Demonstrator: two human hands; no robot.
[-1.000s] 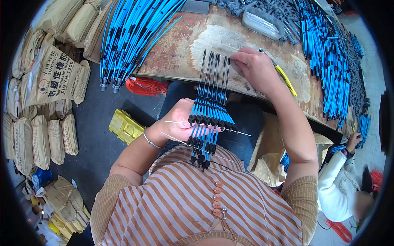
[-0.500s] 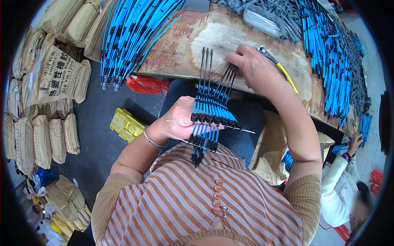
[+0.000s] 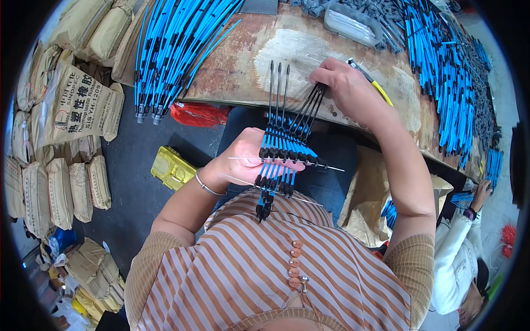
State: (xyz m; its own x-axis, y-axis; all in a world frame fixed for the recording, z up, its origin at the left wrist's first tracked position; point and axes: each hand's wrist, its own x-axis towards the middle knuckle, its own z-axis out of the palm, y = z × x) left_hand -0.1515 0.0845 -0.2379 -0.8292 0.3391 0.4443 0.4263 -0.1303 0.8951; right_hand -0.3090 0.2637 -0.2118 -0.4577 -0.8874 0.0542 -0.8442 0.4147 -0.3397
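In front of my chest, my left hand point(image 3: 247, 154) is closed around a fan of slim blue rods with black joints point(image 3: 288, 144). Two thin metal wires point(image 3: 334, 168) run crosswise through rows of the black joints and stick out on both sides. The joints' lower ends hang over my striped shirt. My right hand point(image 3: 348, 85), over the bench edge, pinches several of the black rod tips point(image 3: 316, 99) between thumb and fingers. Three other black tips point(image 3: 280, 83) point straight away from me, apart from that hand. Pliers with a yellow handle point(image 3: 382, 95) lie beside my right wrist.
On the wooden bench point(image 3: 234, 71) lie piles of blue rods, at left point(image 3: 171, 49) and right point(image 3: 441, 83). A clear tray point(image 3: 353, 27) stands at the back among grey parts. Yellow container point(image 3: 171, 168) and sacks point(image 3: 83, 105) are at left. A co-worker's hand point(image 3: 481, 194) holds rods far right.
My right hand has shifted slightly right with its pinched tips. The three free tips stand farther apart from each other. At far right the co-worker's head and arm have moved lower.
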